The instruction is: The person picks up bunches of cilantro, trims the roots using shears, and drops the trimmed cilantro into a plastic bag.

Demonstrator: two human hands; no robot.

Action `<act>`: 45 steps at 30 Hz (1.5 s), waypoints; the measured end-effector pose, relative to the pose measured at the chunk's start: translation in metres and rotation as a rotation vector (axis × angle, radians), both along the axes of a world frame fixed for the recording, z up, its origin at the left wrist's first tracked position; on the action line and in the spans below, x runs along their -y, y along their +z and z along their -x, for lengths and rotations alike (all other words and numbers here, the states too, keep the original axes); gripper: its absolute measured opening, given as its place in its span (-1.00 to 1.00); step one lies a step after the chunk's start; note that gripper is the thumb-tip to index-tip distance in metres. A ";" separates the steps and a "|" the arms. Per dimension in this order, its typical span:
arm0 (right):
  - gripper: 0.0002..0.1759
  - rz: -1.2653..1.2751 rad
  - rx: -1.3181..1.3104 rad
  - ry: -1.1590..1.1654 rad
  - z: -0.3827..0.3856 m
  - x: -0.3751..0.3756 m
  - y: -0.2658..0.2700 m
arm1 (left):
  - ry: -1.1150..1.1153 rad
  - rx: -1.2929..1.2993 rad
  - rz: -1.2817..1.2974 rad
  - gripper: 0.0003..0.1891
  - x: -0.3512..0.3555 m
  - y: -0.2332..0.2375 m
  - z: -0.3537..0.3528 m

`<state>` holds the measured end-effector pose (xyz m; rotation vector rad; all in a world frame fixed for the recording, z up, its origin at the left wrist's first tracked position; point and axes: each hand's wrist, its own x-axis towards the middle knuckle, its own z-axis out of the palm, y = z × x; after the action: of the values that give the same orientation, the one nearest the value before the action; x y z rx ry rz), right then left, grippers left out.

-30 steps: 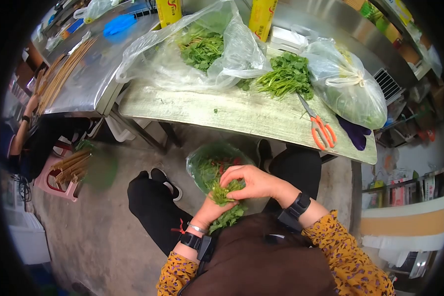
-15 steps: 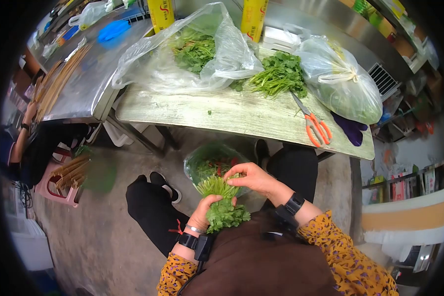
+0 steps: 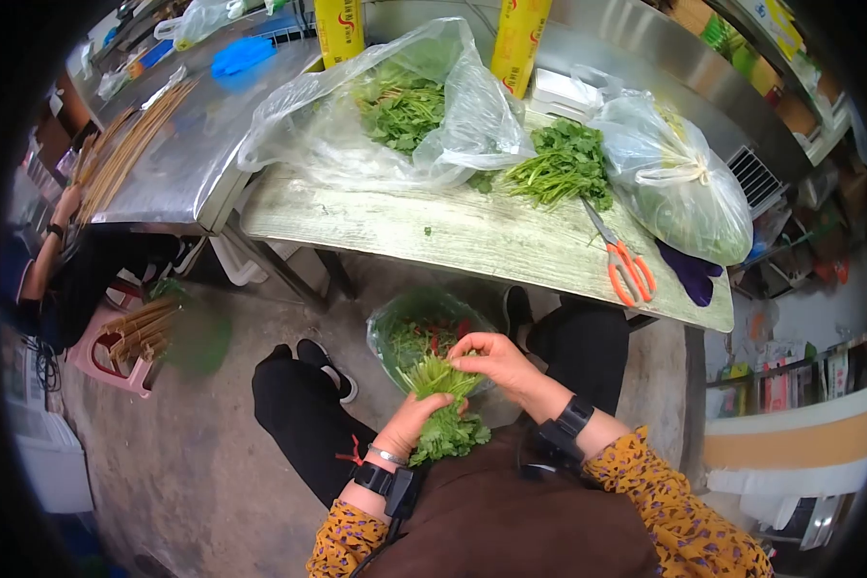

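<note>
My left hand (image 3: 412, 424) is wrapped round a bunch of cilantro (image 3: 450, 436), its leaves toward my lap and its pale cut stems pointing away. At the stem ends, my right hand (image 3: 503, 366) is closed in a pinch on the cilantro stems. Just beyond and below both hands is a bin lined with a clear plastic bag (image 3: 380, 323), with green scraps and something red inside. On the table lie another bunch of cilantro (image 3: 566, 164) and orange-handled scissors (image 3: 630, 275), the blades pointing at that bunch.
The pale wooden table (image 3: 356, 217) also holds an open plastic bag of greens (image 3: 405, 111), a tied bag (image 3: 679, 183) and a purple glove (image 3: 689, 275). At left, another person's hand (image 3: 67, 204) touches long sticks (image 3: 135, 144) on a metal counter. A pink stool (image 3: 116, 361) stands below.
The view has shifted slightly, so the table sits lower and further right. My left hand still holds the cilantro; my right hand stays pinched at its stem ends.
</note>
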<state>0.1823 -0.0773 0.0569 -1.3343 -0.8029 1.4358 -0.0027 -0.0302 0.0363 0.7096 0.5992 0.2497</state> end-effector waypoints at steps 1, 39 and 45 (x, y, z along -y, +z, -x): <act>-0.88 0.009 -0.061 -0.054 0.003 0.001 -0.001 | 0.004 0.001 -0.003 -0.63 -0.001 -0.001 0.001; -0.84 -0.304 0.045 -0.529 -0.006 -0.019 0.043 | 0.046 0.001 -0.075 -0.57 -0.002 0.003 0.004; -0.87 -0.229 0.206 -0.207 -0.009 0.001 0.064 | 0.227 -0.017 -0.061 -0.58 -0.011 -0.016 0.004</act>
<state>0.1916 -0.0786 0.1211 -1.3576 -0.9048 1.0250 -0.0067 -0.0194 0.0206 0.7030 0.6914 0.4742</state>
